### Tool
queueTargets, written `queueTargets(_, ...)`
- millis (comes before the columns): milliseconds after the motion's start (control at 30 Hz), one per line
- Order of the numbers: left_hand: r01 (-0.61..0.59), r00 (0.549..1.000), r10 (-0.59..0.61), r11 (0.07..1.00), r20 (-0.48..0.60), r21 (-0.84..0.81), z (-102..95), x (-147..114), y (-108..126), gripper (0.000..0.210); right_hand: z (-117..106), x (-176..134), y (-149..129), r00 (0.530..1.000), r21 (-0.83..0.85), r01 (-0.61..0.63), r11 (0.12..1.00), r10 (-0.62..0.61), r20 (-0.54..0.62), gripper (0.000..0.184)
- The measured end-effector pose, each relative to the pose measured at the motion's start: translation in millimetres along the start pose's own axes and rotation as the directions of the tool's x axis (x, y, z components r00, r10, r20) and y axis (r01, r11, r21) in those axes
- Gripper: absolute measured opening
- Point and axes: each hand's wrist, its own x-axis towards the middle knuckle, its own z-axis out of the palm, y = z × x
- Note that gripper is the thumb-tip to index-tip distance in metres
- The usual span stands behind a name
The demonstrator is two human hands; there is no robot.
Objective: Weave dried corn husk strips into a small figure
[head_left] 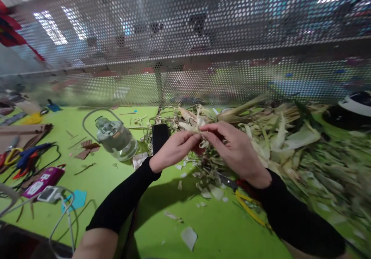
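Pale strips of corn husk [189,126] are pinched between my two hands, just above the green table. My left hand [175,147] comes in from the left, thumb and fingers closed on the lower part of the husk. From the right, my right hand [232,147] pinches the same piece between thumb and fingertips. Several husk ends fan out upward and to the left. Below my right hand lie scissors [246,205] with yellow handles, partly hidden by my wrist. Small husk scraps [189,237] are scattered on the table under my hands.
A large pile of dry husks [290,143] spreads along the right. A clear bottle [116,137] with a loop handle and a dark phone [160,135] stand left of my hands. Farther left are a purple power strip [43,181], cables and tools. A perforated metal screen [185,69] closes off the back.
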Motion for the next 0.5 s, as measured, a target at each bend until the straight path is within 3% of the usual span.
queueTargets(133, -0.063, 0.998, 0.067, 0.952, -0.006, 0.298, 5.1, -1.3, 2.6, 0.037, 3.0, -0.3, 4.5, 0.994, 0.06, -0.102, 0.993, 0.104, -0.041, 0.028)
queueTargets(233, -0.085, 0.996, 0.084, 0.913, 0.02, 0.398, 8.5, -1.7, 3.8, 0.038, 3.0, 0.3, 6.2, 0.99, 0.137, -0.098, 0.986, 0.111, -0.086, 0.025)
queueTargets(400, -0.064, 0.998, 0.063, 0.933, 0.014, 0.355, 8.6, -2.2, 3.3, 0.038, 1.9, -1.2, -2.3, 0.99, 0.238, -0.074, 0.968, 0.099, -0.097, 0.018)
queueTargets(500, -0.023, 1.0, 0.021, 0.97, 0.013, 0.24, 7.0, -2.1, 1.7, 0.036, 4.6, -3.0, -5.7, 0.979, 0.322, -0.186, 0.928, 0.204, -0.023, 0.02)
